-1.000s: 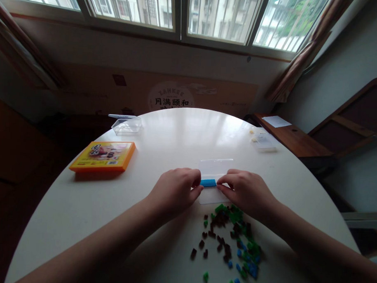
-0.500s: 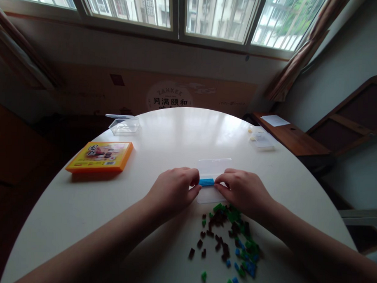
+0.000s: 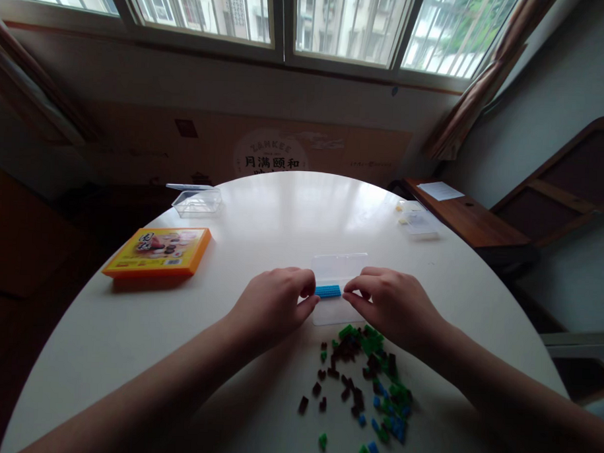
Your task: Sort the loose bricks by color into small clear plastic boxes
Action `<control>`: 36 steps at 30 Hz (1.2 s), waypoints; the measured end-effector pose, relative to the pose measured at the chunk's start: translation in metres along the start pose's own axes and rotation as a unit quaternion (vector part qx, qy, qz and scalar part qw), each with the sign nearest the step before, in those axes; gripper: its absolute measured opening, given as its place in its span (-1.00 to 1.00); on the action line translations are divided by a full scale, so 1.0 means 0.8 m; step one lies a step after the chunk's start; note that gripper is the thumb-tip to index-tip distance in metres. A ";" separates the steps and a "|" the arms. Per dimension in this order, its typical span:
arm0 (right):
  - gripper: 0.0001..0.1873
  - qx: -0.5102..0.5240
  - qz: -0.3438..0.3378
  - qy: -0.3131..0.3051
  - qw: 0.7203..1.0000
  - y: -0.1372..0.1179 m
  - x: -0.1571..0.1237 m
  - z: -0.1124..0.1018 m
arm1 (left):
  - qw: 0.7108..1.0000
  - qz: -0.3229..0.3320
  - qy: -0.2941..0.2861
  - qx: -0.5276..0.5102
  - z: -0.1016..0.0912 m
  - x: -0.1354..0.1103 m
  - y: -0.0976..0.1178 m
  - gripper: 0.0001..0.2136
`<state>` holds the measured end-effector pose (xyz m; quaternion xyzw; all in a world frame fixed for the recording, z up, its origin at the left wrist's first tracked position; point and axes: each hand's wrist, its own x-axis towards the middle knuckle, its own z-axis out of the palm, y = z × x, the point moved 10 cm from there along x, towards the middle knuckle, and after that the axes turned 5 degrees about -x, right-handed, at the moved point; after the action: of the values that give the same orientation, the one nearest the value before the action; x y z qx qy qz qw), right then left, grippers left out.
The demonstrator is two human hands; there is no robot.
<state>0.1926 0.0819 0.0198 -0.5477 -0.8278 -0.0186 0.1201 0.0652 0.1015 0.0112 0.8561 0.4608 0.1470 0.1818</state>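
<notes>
Blue studded strip sits between my two hands, long side running left-right, over the open clear plastic case. Can't tell if it's resting on the case or lifted a bit.

Left hand: thumb and index closed on the strip's left end, which goes in at the fingertips. Rest of the fingers curled in.

Right hand: thumb and index tips nearly together, just beside the strip's right end, sliver of gap between. Can't tell if a tiny piece is pinched there.

Loose bricks, green, brown and blue, scattered nearer me on the white table, some close to the right wrist. Orange-yellow box well off to the left.
</notes>
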 end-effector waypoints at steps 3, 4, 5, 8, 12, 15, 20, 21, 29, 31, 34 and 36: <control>-0.84 0.027 -0.005 0.020 0.999 0.006 -0.007 -0.016 | 1.000 -0.001 -0.001 0.000 0.000 0.000 0.000 -0.93; -0.84 0.042 -0.012 0.019 0.999 0.008 -0.009 -0.020 | 1.000 -0.002 -0.002 0.001 -0.001 0.001 0.000 -0.93; -0.85 0.057 -0.026 0.012 0.998 0.009 -0.012 -0.024 | 1.000 -0.001 -0.003 0.003 0.000 0.001 0.000 -0.93; -0.85 0.093 -0.102 -0.048 0.989 0.000 -0.021 -0.029 | 1.000 0.008 -0.007 0.006 0.000 0.002 0.001 -0.93; -0.80 0.111 -0.185 -0.146 0.965 -0.017 -0.040 -0.034 | 0.999 0.040 -0.005 -0.001 -0.003 0.002 0.007 -0.92; -0.74 0.120 -0.211 -0.200 0.949 -0.026 -0.056 -0.036 | 0.996 0.084 -0.010 -0.006 -0.004 0.001 0.018 -0.88; -0.69 0.120 -0.217 -0.255 0.935 -0.031 -0.074 -0.028 | 0.988 0.154 -0.009 0.001 -0.005 -0.002 0.033 -0.78; -0.70 0.119 -0.217 -0.258 0.934 -0.032 -0.075 -0.027 | 0.987 0.163 -0.007 0.002 -0.006 -0.003 0.034 -0.76; -0.87 0.095 -0.249 -0.264 0.927 -0.049 -0.084 -0.027 | 0.977 0.213 0.028 0.004 -0.011 -0.012 0.052 -0.66; -0.87 0.082 -0.248 -0.269 0.927 -0.050 -0.087 -0.023 | 0.975 0.223 0.018 0.008 -0.008 -0.015 0.058 -0.66; -0.86 0.075 -0.240 -0.274 0.928 -0.048 -0.088 -0.020 | 0.973 0.232 0.003 0.014 -0.004 -0.015 0.060 -0.66; -0.87 0.078 -0.228 -0.273 0.931 -0.042 -0.086 -0.021 | 0.974 0.227 0.000 0.020 -0.005 -0.013 0.058 -0.65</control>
<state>0.1910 0.0034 0.0246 -0.3168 -0.9303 0.1689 -0.0753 0.0918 0.0700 0.0346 0.9419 0.2573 0.1749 0.1268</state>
